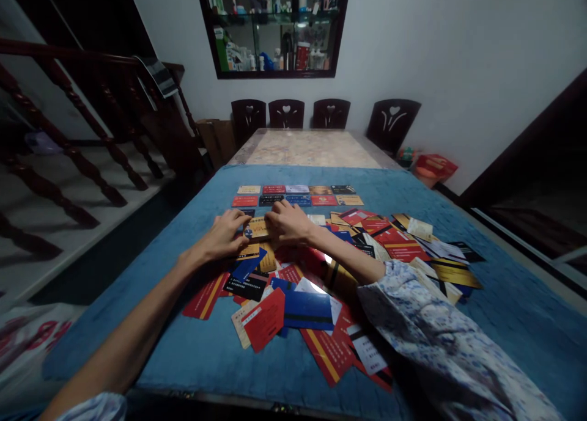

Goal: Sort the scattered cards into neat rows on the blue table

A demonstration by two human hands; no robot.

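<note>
- Clamped a gold VIP card [257, 228] between left hand [225, 233] and right hand [290, 223].
- Showed orange letters and a small printed figure.
- Sat between neat card rows [298, 200] and loose card pile [307, 310], over blue cloth [177, 354].
- Saw bottles [277, 3] and a red canister [302, 55] in a wall cabinet [275, 75].
- Lost the card's right end under covering fingers; could not read cabinet labels.

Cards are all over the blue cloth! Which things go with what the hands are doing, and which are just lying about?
In use:
- gold VIP card, between left hand and right hand
- cards laid in rows
- loose cards
- blue cloth underneath

Just about:
- cardboard box
- red bag
- white plastic bag
</note>
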